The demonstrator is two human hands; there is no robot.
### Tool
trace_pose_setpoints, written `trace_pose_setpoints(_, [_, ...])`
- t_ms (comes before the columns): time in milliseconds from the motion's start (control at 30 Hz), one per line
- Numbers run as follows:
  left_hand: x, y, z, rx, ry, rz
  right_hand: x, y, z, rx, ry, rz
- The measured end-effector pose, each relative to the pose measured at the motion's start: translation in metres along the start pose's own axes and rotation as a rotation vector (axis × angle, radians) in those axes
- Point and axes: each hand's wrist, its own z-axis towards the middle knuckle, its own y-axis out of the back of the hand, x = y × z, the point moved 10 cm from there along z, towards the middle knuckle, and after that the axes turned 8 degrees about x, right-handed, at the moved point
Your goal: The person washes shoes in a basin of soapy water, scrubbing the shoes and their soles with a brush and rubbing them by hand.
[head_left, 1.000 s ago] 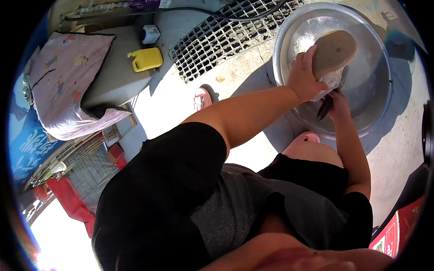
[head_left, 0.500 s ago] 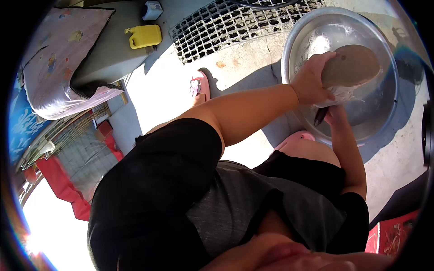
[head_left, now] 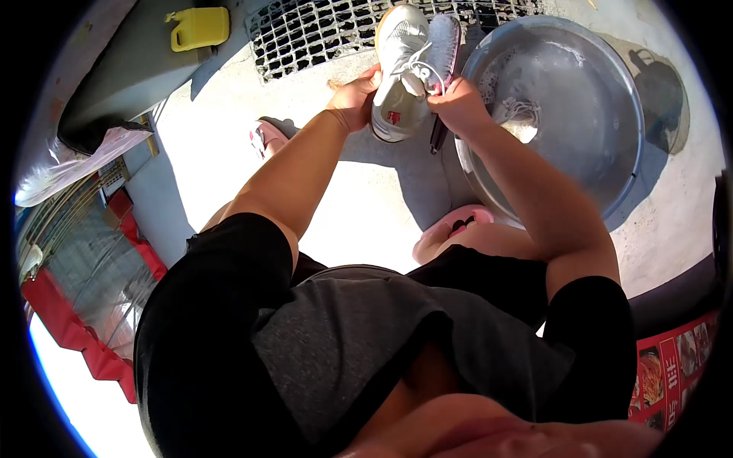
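A white sneaker (head_left: 402, 72) with white laces and a red mark on its insole is held to the left of the basin, its opening facing up. My left hand (head_left: 357, 99) is closed around the sneaker's left side near the heel. In my right hand (head_left: 461, 105) is a scrubbing brush (head_left: 443, 50) with pale bristles and a pink edge, and a dark handle end sticks out below the fingers. The brush stands right beside the sneaker; whether bristles touch it I cannot tell. Another white shoe (head_left: 524, 126) with loose laces lies in the metal basin (head_left: 631, 90).
The basin holds water with some suds and stands on the concrete floor. A metal grate (head_left: 313, 38) lies beyond the sneaker. At the upper left is a yellow jug (head_left: 200, 29). My feet wear pink slippers (head_left: 269, 136). A red printed box (head_left: 672, 366) is at the lower right.
The sneaker has moved left, out from over the basin, and turned from sole up to opening up. Both hands moved with it, and the brush bristles and the basin's other shoe now show.
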Motion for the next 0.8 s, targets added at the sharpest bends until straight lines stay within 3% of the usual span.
trace_pose_setpoints(33, [0.003,0.043,-0.004,-0.249,0.026,0.04,0.006,-0.017,0.011,-0.001,-0.001,-0.017])
trace_pose_setpoints(100, [0.015,0.092,-0.021,-0.477,0.156,0.189,-0.018,-0.069,0.031,0.16,-0.208,-0.059])
trace_pose_setpoints(133, [0.02,0.113,-0.033,-0.589,0.226,0.263,-0.043,-0.102,0.044,0.207,-0.193,0.044])
trace_pose_setpoints(167, [0.031,0.145,-0.021,-0.522,0.1,0.276,-0.051,-0.122,0.044,0.275,-0.246,0.084])
trace_pose_setpoints(200, [0.035,0.161,-0.03,-0.605,0.119,0.333,-0.055,-0.136,0.046,0.339,-0.298,0.121])
trace_pose_setpoints(300, [0.031,0.171,-0.06,-0.842,0.107,0.541,-0.019,-0.105,0.025,0.304,-0.282,0.623])
trace_pose_setpoints(333, [0.019,0.158,-0.071,-0.88,0.056,0.724,-0.006,-0.073,0.021,0.245,-0.219,0.616])
trace_pose_setpoints(400, [-0.001,0.136,-0.087,-0.936,-0.053,1.095,-0.034,0.003,0.018,-0.081,-0.138,0.562])
trace_pose_setpoints(433, [0.012,0.147,-0.076,-0.794,-0.13,1.068,-0.05,0.05,0.011,-0.268,-0.152,0.463])
trace_pose_setpoints(500, [0.027,0.136,-0.068,-0.703,0.003,0.943,-0.136,0.133,-0.007,-0.517,-0.332,0.344])
trace_pose_setpoints(567, [0.053,0.147,-0.052,-0.622,0.103,0.688,-0.2,0.2,-0.047,-0.763,-0.592,-0.297])
trace_pose_setpoints(633, [0.055,0.146,-0.04,-0.695,0.153,0.316,-0.251,0.202,-0.088,-0.811,-0.966,-0.199])
trace_pose_setpoints(733, [0.067,0.146,-0.002,-0.648,0.109,-0.17,-0.35,0.194,-0.091,-0.429,-1.03,-0.567])
trace_pose_setpoints(800, [0.069,0.14,0.019,-0.598,0.006,-0.501,-0.327,0.193,-0.085,-0.664,-0.824,-0.193])
